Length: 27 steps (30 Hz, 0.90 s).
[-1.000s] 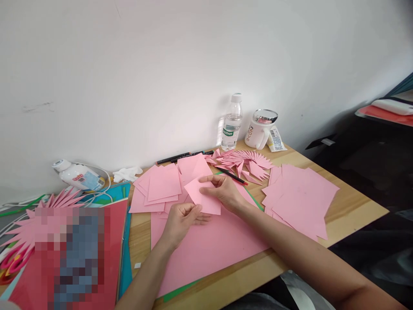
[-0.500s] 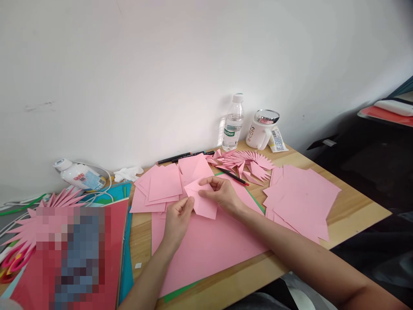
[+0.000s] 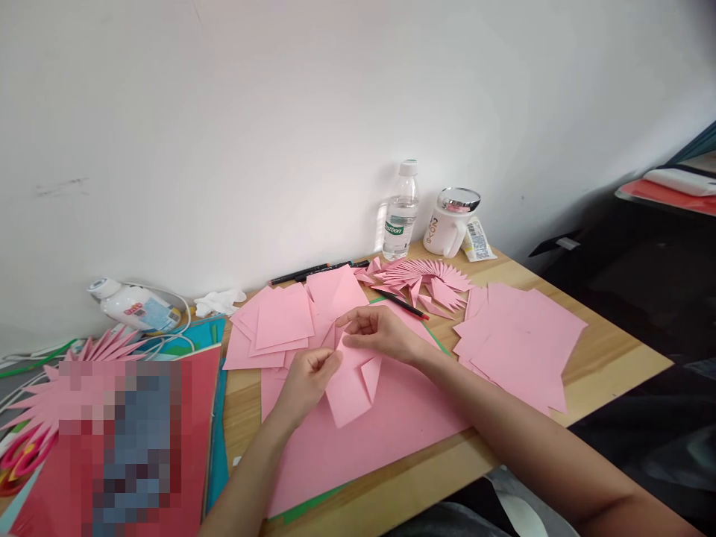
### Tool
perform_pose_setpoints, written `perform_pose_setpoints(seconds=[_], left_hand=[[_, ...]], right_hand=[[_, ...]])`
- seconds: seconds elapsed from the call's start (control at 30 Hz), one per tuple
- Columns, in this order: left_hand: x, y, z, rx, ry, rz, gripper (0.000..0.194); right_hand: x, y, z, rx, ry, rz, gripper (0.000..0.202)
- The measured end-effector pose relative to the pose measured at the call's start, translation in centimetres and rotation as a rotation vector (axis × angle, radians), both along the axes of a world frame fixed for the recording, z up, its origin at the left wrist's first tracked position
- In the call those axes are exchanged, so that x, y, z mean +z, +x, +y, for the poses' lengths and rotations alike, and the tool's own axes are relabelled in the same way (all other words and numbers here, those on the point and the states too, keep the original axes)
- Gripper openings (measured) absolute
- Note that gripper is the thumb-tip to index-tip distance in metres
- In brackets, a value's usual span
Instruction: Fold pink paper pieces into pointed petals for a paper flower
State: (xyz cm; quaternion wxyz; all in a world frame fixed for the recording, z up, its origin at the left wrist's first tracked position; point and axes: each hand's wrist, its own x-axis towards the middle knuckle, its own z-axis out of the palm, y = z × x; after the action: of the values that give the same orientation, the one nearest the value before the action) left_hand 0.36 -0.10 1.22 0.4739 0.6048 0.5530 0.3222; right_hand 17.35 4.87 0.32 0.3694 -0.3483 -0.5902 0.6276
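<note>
A pink square of paper (image 3: 350,395), creased and with one corner turned up at its right, is held above a large pink sheet (image 3: 385,447). My left hand (image 3: 307,384) pinches its left edge between thumb and fingers. On the upper edge, my right hand (image 3: 380,333) grips the same paper, fingers bent and pressed close to the thumb. Behind my hands lie loose pink squares (image 3: 285,317), partly overlapping. A further pile of pink squares (image 3: 526,343) rests to the right on the wooden table (image 3: 620,358).
Pointed folded pink pieces (image 3: 428,276) are fanned at the back beside a black pen (image 3: 401,304). A water bottle (image 3: 400,216) and a lidded white mug (image 3: 447,227) stand by the wall. At left are a white bottle (image 3: 131,306), pink-handled scissors (image 3: 27,451) and a red folder (image 3: 195,418).
The paper in my hands has turned and come slightly nearer, with a corner now standing up at its right. My right hand has shifted a little to the left along it.
</note>
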Motion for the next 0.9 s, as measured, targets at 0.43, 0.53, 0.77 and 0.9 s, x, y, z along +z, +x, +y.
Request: perform_pose_setpoints(seconds=[0.43, 0.53, 0.77, 0.9], left_hand=[[-0.03, 0.36, -0.17, -0.001, 0.117, 0.142, 0.031], [-0.11, 0.40, -0.21, -0.002, 0.118, 0.153, 0.030], [-0.02, 0.25, -0.16, 0.017, 0.118, 0.157, 0.029], [-0.04, 0.19, -0.10, 0.020, 0.114, 0.152, 0.028]], right_hand=[[0.11, -0.53, -0.39, 0.137, -0.029, -0.014, 0.012], [-0.14, -0.39, -0.21, 0.125, -0.012, -0.001, 0.010], [-0.49, -0.05, 0.06, 0.100, 0.007, -0.031, 0.021], [-0.78, 0.00, 0.21, 0.078, -0.018, -0.042, 0.026]])
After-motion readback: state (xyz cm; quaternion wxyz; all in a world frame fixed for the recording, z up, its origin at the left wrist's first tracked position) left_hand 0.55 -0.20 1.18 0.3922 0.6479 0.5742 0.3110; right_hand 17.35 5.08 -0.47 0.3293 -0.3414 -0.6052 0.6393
